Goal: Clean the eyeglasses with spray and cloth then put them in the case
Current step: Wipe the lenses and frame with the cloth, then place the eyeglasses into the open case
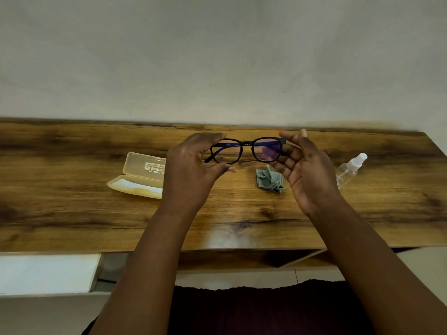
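Both forearms reach out over the wooden surface [242, 209]: the left hand [191, 170] and right hand [307, 170] pinch the eyeglasses [245, 149] by their outer ends, raised as if for inspection. Open case [140, 176], crumpled cloth [270, 180] and spray bottle [350, 170] lie within easy reach.

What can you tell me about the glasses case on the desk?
The case is pale yellowish, translucent hard plastic. It lies open on the wooden desk, hinged lid tipped up and away, with printed lettering showing reversed through it, and the tray nearer the person. The left hand hides its right end. Whether anything lies inside is unclear.
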